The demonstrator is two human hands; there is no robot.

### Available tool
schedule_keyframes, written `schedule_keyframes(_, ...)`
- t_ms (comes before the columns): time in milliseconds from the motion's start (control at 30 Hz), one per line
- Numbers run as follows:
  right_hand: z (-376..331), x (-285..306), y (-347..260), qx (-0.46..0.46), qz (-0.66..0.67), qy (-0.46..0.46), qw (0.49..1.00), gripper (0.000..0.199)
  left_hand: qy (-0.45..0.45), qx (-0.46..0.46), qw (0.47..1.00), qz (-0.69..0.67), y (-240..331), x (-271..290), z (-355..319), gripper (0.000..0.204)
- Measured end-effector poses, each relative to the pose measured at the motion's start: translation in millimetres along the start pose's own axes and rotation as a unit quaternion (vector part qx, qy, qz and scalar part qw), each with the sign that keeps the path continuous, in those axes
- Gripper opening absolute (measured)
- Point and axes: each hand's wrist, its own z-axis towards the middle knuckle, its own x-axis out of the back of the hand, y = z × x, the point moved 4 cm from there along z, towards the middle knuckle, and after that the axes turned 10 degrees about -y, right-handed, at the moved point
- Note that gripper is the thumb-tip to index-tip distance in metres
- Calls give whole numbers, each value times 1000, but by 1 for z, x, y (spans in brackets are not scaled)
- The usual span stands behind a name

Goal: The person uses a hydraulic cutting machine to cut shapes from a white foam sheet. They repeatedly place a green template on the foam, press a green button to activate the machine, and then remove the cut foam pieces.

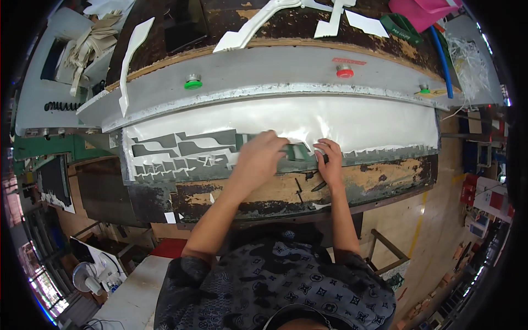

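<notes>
Mid-frame, your left hand (258, 157) and right hand (330, 159) each pinch the white sheet's (352, 124) cut edge on the worn bench (385, 176).

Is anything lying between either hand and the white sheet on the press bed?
Nothing visible. The left hand and right hand both already rest on the white sheet at its cut lower edge.

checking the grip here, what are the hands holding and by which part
Both the left hand and right hand pinch the thin white die-cut sheet at its jagged near edge.
</notes>
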Motion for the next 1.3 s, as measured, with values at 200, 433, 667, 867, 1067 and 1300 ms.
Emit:
schedule_keyframes(200,7,4,-10,-26,-16,-14,999,25,193,13,981,20,31,97,-57,40)
schedule_keyframes(433,26,-14,-54,0,49,-96,994,35,231,33,970,61,19,102,-113,38)
schedule_keyframes(667,49,-106,-131,17,116,-202,972,78,176,61,982,21,16,64,-159,39)
schedule_keyframes(867,61,-143,-141,37,76,-168,982,53,133,71,988,7,26,43,-172,44)
schedule_keyframes(1067,67,-129,-92,-90,336,-44,937,24,52,108,993,12,22,43,-190,42)
schedule_keyframes(1300,62,-134,-82,-201,491,5,847,35,-27,145,986,76,-17,23,-180,34)
